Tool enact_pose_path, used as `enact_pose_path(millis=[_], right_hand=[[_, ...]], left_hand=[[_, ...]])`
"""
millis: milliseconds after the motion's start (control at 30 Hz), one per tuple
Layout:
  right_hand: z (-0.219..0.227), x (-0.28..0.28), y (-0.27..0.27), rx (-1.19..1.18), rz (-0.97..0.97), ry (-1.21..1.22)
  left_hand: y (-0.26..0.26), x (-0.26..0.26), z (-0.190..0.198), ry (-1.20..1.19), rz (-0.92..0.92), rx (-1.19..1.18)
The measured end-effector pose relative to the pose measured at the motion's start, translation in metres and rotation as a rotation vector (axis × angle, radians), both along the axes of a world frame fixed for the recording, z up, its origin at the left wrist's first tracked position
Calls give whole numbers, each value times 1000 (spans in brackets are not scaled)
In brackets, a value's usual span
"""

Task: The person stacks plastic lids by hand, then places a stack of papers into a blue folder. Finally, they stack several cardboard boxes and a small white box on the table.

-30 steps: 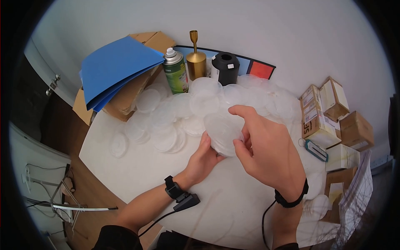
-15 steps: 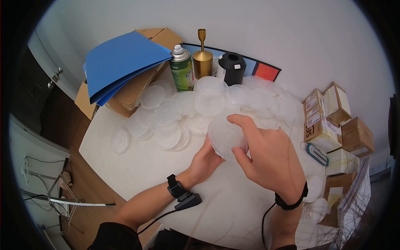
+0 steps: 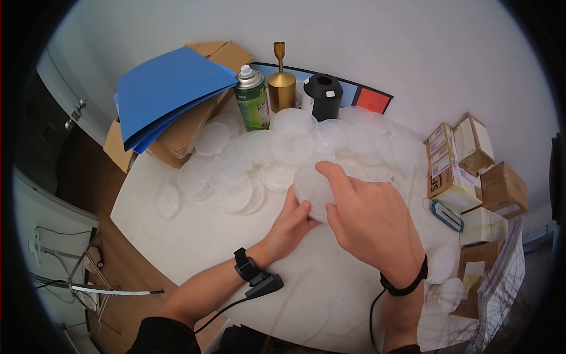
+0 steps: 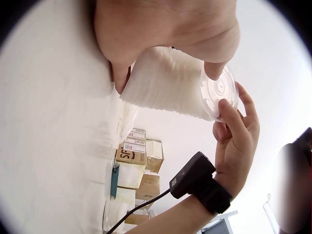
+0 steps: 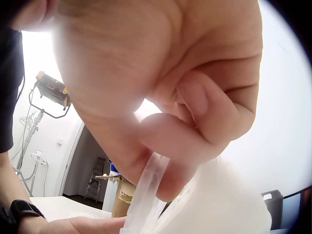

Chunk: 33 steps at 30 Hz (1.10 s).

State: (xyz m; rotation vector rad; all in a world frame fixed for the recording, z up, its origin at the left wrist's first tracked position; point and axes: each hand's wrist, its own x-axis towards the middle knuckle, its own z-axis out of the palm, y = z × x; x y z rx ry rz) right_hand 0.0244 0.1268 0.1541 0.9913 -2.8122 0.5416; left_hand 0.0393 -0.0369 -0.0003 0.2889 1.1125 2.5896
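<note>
A tall stack of translucent round lids (image 4: pixel 165 83) is gripped by my left hand (image 3: pixel 286 230), whose thumb lies over the end of the stack in the left wrist view (image 4: pixel 170 24). My right hand (image 3: pixel 377 227) is at the stack's upper face (image 3: pixel 312 189), index finger bent over it. In the right wrist view its thumb and fingers pinch the rim of a clear lid (image 5: pixel 146 195); the other fingers are curled in. Seen from the left wrist, the right fingers touch the end lid (image 4: pixel 220 87). Loose lids (image 3: pixel 236 192) lie behind the hands.
Behind the lids stand a green spray can (image 3: pixel 253 103), a brass holder (image 3: pixel 281 88) and a black cylinder (image 3: pixel 322 97). Blue folders (image 3: pixel 171 88) lie on a carton at the left. Small cartons (image 3: pixel 454 171) and a teal object (image 3: pixel 447 215) are at the right.
My left thumb has come onto the face of the stack. The right hand has shifted slightly left, its fingers drawn closer to the rim. The lid face shows less than before.
</note>
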Motion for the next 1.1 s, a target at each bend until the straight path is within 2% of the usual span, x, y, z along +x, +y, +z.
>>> enact_pose_path(millis=[200,333,500,600,700,733,800,867,933,1067,1100], right_hand=[[-2,1,2,48,3,68],[10,1,0,-78,-22,143],[-19,-12,6,-193,-73,355],[-24,-18,11,-245,18,42],[-25,-42,27,-625,77,-195],[-8,-47,36,-681,-100,-325],[-35,-77,74,-511,-352,37],[-63,-82,115,-24,-661,308],[-78,-84,143,185,-780,224],[-113,-104,170,119,-841,188],[-118,-105,171,112,-838,151]], left_hand=[[1,1,1,-36,-3,-42],[-3,1,5,-59,-20,-46],[0,4,6,-86,-1,-74],[0,5,5,-100,3,-87],[1,6,2,-140,28,-65],[1,6,1,-153,44,-70],[-1,4,-2,-163,40,-64],[-4,1,-4,-155,-6,-42],[-4,1,1,-182,-6,-1],[-19,-1,-25,-145,-116,166],[-19,0,-26,-200,-106,207]])
